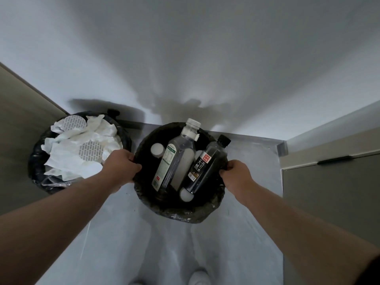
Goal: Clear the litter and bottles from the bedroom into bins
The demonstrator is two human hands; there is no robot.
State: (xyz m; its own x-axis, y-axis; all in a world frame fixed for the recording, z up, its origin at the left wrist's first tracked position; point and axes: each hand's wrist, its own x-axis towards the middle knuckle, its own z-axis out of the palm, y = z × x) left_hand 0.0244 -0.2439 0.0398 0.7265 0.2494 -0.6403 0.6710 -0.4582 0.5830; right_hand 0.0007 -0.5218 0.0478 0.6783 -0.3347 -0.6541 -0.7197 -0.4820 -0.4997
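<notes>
The left grip (123,166) and right grip (236,175) are each pinching opposite rims of the bottle bin (176,214), which is lying between them, just right of the litter bin (36,167).

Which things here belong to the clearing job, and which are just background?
Job: bottle bin, gripped by left hand and right hand; clear bottle; dark bottle; paper-filled bin; crumpled paper.
Background: grey cabinet; black handle; wall.

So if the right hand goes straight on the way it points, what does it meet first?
Probably the dark bottle, which leans in the bin just past the rim that the right hand grips; depth is unclear.
</notes>
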